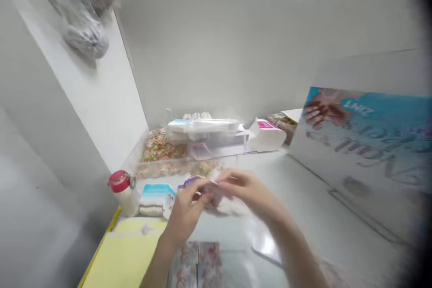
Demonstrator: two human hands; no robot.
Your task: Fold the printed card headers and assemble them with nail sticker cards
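While the left hand (187, 207) pinches a small printed packet (213, 194) between thumb and fingers, the right hand (243, 185) has its thumb and fingertips closed narrowly on the packet's upper edge. The packet sits directly between the two hands, above the desk (293, 184), and motion blur hides its finer print. Just behind the left hand's fingers shows a purple-edged item (191, 182), mostly covered. On the near side of the left hand, below the packet, small printed cards (209, 253) lie in a neat block. Beneath the right forearm is a glossy flat object (266, 242), too blurred to name. Left of the left hand stands a blue-and-white carton (155, 192), with a red-lidded bottle (121, 183) farther out and a pale yellow sheet (130, 252) nearer the body. Beyond the hands, a clear bin (139, 172) holds multicoloured bits (158, 145); right of it are stacked white trays (216, 127) and a white box with a pink label (268, 136). Well to the right of the right hand stands a large printed cardboard box (364, 144). Far up and left of both hands hangs a clear plastic bag (83, 31).
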